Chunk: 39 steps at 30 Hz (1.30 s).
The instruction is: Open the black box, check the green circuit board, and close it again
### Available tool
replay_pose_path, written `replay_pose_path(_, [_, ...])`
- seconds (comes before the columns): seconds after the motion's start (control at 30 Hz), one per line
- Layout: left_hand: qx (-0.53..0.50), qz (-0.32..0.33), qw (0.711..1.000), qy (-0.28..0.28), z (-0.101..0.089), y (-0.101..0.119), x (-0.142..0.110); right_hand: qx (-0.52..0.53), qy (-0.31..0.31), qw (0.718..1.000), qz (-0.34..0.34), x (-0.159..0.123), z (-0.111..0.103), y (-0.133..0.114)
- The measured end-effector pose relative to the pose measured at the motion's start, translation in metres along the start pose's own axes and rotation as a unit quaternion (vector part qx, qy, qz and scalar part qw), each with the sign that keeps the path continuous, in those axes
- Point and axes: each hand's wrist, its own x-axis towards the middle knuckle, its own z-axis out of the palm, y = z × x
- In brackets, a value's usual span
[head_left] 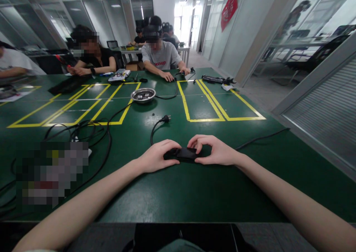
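A black power adapter (186, 154) lies low over the green table between my two hands. My left hand (157, 155) is closed round its left end, where a black connector partly shows between thumb and fingers. At the right end, my right hand (215, 150) grips the adapter between curled fingers and thumb. A short power cord with a black plug (166, 119) curves away from behind my left hand. Another black cable (263, 137) runs off to the right from behind my right wrist. Both joints with the adapter are hidden by my hands.
The green table (133, 196) carries yellow tape outlines. To the left lie tangled black cables (91, 124) and a blurred-out item (55, 174). A metal bowl (143, 95) holds small metal pieces. Across the table, a co-worker (161, 55) handles a black cord; a folded tripod (217, 79) lies nearby.
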Motion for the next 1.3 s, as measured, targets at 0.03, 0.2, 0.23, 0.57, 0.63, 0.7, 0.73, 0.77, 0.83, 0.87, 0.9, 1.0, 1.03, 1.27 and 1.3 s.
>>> replay_pose_path(0.03, [0.001,0.001,1.000,0.000,0.000,0.000,0.000,-0.003,-0.004,1.000,0.001,0.000,0.000,-0.001])
replay_pose_path(0.2, [0.031,0.019,0.999,-0.012,-0.001,0.001,0.001,-0.032,-0.018,0.999,0.004,0.000,0.002,-0.005])
replay_pose_path(0.23, [0.040,0.025,0.999,-0.017,-0.001,0.001,0.001,-0.038,-0.019,0.999,0.005,0.001,0.002,-0.006])
replay_pose_path(0.57, [0.134,-0.005,0.991,0.005,0.006,0.013,0.007,-0.193,-0.042,0.980,-0.008,0.001,0.010,0.000])
replay_pose_path(0.63, [0.165,-0.016,0.986,0.014,0.006,0.015,0.009,-0.244,-0.041,0.969,-0.024,0.002,0.013,0.003])
replay_pose_path(0.7, [0.222,-0.002,0.975,0.008,0.006,0.016,0.009,-0.293,-0.039,0.954,-0.050,0.002,0.016,0.004])
replay_pose_path(0.73, [0.253,0.011,0.967,0.004,0.006,0.017,0.010,-0.317,-0.039,0.946,-0.058,0.002,0.017,0.004])
replay_pose_path(0.77, [0.281,0.024,0.959,0.001,0.007,0.017,0.010,-0.341,-0.040,0.938,-0.059,0.002,0.017,0.004])
replay_pose_path(0.83, [0.321,0.045,0.946,-0.002,0.008,0.016,0.010,-0.378,-0.042,0.923,-0.048,0.003,0.018,0.001])
replay_pose_path(0.87, [0.332,0.051,0.942,-0.001,0.009,0.016,0.010,-0.391,-0.042,0.919,-0.042,0.004,0.018,0.000])
replay_pose_path(0.9, [0.337,0.054,0.940,0.001,0.009,0.016,0.010,-0.398,-0.039,0.916,-0.039,0.004,0.018,-0.001])
replay_pose_path(1.0, [0.339,0.065,0.939,0.007,0.010,0.017,0.010,-0.403,-0.022,0.914,-0.051,0.005,0.020,-0.002])
replay_pose_path(1.03, [0.335,0.069,0.939,0.010,0.010,0.017,0.009,-0.402,-0.017,0.914,-0.057,0.005,0.021,-0.002])
replay_pose_path(1.27, [0.310,0.099,0.945,0.026,0.010,0.015,0.008,-0.401,-0.004,0.913,-0.078,0.005,0.024,-0.002])
replay_pose_path(1.3, [0.310,0.101,0.945,0.025,0.011,0.014,0.008,-0.391,-0.004,0.917,-0.076,0.005,0.024,-0.002])
